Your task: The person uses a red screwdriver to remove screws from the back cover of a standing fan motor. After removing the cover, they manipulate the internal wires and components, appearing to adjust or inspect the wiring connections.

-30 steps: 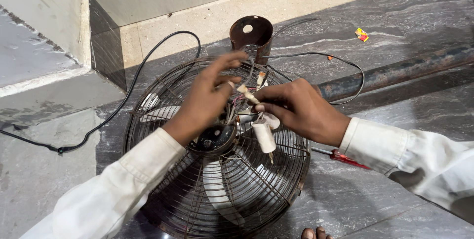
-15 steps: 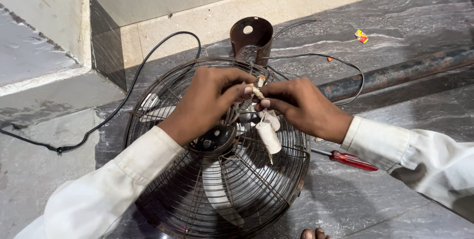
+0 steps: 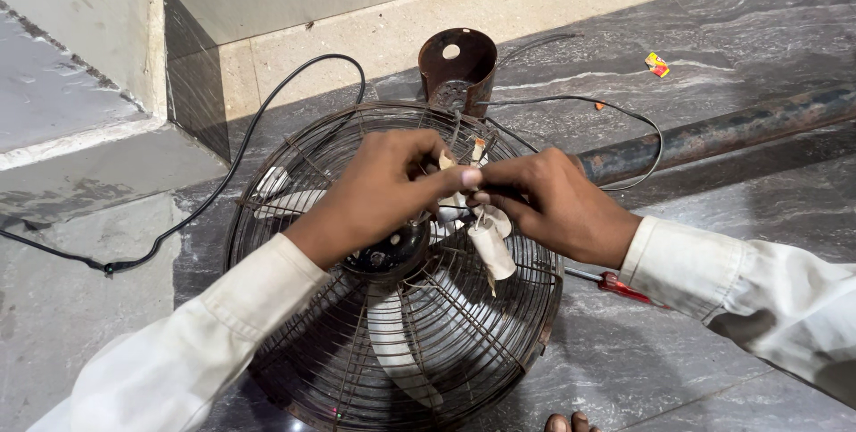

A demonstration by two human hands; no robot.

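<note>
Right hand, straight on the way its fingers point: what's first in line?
The right hand points leftward, fingertips already against the left hand over the wire fan guard. Going straight on, it would likely press into the left hand's fingertips first; depth is unclear.

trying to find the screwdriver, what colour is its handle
Red. The screwdriver lies on the grey floor beside the fan cage, partly under the right forearm; clearest in the head view.

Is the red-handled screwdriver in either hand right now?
No: the screwdriver lies on the floor under the right hand, untouched.
</note>
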